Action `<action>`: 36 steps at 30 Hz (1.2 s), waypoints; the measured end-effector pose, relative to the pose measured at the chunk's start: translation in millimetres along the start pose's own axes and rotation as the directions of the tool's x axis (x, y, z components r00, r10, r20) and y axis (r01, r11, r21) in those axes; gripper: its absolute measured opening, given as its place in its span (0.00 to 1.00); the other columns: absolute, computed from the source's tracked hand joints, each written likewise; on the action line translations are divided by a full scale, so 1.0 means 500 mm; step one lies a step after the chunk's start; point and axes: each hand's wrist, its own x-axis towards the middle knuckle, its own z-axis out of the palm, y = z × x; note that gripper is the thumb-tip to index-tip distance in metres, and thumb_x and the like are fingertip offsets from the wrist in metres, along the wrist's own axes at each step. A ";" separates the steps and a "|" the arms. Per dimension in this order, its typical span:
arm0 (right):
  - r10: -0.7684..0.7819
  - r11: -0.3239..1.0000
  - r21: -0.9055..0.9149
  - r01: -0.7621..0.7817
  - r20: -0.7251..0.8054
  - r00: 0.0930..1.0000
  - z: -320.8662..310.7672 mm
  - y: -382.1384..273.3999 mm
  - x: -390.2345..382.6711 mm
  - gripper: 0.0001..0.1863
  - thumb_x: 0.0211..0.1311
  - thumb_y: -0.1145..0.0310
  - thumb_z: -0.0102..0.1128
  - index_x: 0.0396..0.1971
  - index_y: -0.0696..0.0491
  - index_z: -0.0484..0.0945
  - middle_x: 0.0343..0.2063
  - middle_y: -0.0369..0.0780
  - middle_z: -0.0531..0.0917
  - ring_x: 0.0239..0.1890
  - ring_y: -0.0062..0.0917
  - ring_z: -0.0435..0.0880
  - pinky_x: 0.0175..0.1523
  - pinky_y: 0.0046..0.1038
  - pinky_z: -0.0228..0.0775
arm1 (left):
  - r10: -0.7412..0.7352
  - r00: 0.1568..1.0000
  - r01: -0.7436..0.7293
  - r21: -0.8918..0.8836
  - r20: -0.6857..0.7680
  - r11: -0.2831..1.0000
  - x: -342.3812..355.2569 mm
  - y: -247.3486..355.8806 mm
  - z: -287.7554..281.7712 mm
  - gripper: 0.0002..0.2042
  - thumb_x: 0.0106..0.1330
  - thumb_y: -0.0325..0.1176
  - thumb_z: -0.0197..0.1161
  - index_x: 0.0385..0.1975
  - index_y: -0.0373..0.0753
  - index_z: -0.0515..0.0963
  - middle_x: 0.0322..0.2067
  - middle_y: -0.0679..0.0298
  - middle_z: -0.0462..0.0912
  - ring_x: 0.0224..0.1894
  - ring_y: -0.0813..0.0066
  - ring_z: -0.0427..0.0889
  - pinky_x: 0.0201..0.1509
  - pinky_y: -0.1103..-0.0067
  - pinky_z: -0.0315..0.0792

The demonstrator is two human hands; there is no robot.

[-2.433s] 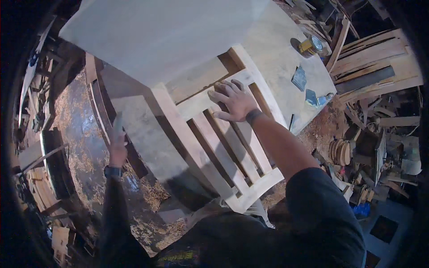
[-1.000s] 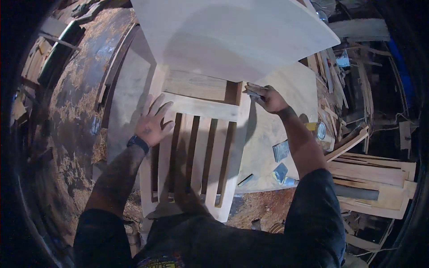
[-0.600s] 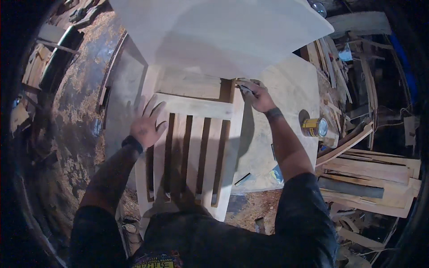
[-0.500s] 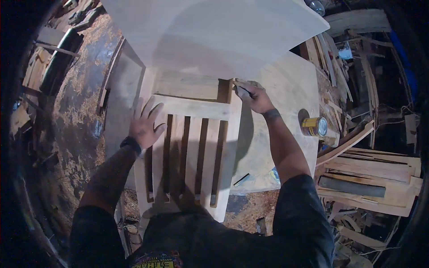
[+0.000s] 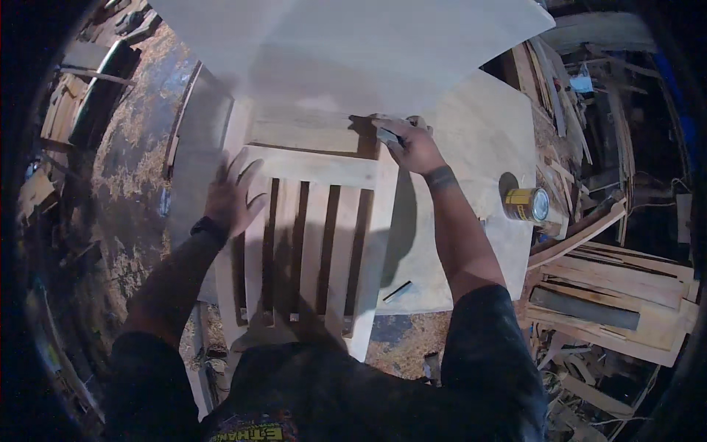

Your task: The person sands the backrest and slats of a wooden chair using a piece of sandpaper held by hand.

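Evidently sanding: right hand (image 5: 412,144) grips a small sanding block (image 5: 388,136) at the slatted chair frame's (image 5: 317,236) top corner; left hand (image 5: 232,195), fingers spread flat, should brace firmly.

Dim workshop, overhead light, soft shadows, dark fisheye rim, slight blur

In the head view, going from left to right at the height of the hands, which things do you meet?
Sawdust-covered floor → left hand → slatted wooden chair back → right hand → pale board → yellow can → stacked wood offcuts.
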 end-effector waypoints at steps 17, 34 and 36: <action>-0.042 0.991 0.122 0.046 -0.038 0.998 0.017 -0.007 0.022 0.26 0.72 0.62 0.69 0.70 0.35 0.84 0.66 0.34 0.88 0.58 0.38 0.86 0.66 0.41 0.66 | -0.025 1.000 0.025 -0.056 -0.012 0.998 -0.002 0.006 -0.003 0.40 0.68 0.44 0.78 0.79 0.46 0.69 0.83 0.50 0.59 0.85 0.36 0.52 0.87 0.50 0.57; 0.028 0.885 -0.464 -0.038 -0.028 0.999 0.001 -0.194 -0.020 0.23 0.68 0.49 0.68 0.60 0.39 0.87 0.53 0.42 0.91 0.44 0.52 0.87 0.49 0.57 0.77 | -0.002 0.997 0.005 0.039 -0.082 0.999 -0.008 -0.014 0.018 0.38 0.69 0.53 0.73 0.78 0.52 0.72 0.83 0.57 0.62 0.86 0.37 0.52 0.83 0.46 0.62; 0.210 0.867 -0.477 -0.145 0.085 0.974 0.000 -0.203 -0.012 0.22 0.70 0.46 0.67 0.59 0.36 0.88 0.57 0.36 0.90 0.50 0.53 0.86 0.52 0.65 0.77 | -0.034 0.998 0.035 0.014 -0.062 0.999 -0.010 -0.012 0.017 0.38 0.70 0.55 0.72 0.79 0.53 0.71 0.83 0.58 0.61 0.86 0.38 0.52 0.83 0.45 0.62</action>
